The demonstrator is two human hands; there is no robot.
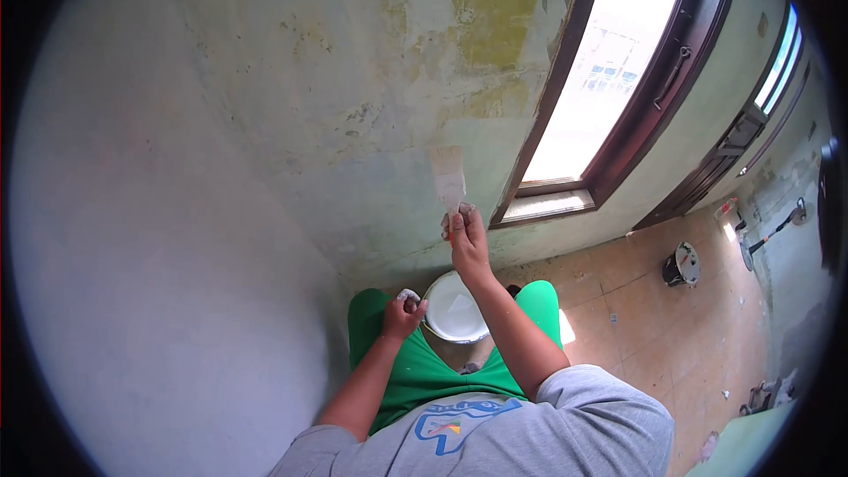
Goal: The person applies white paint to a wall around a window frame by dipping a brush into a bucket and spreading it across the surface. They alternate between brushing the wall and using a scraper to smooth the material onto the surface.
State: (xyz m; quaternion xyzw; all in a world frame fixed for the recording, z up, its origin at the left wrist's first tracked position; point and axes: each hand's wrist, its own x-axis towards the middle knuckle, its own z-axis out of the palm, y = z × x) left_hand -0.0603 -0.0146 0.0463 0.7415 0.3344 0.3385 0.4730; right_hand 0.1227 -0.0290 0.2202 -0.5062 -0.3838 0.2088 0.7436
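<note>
My right hand (468,234) is closed round the red handle of a putty knife (450,177). Its broad blade, coated in whitish paste, points up against the patchy wall (389,124). Between my knees stands a round white bucket (455,307) of white paste. My left hand (405,315) is curled at the bucket's left rim, its thumb beside the edge and white smears on its fingers. I cannot tell what those fingers hold, if anything.
A brown-framed window (601,79) opens in the wall to the right. A smooth white wall (159,256) rises close on my left. Farther right, a dark bucket (681,265) stands on the tiled floor (636,327), and a long-handled tool (773,234) leans by the far wall.
</note>
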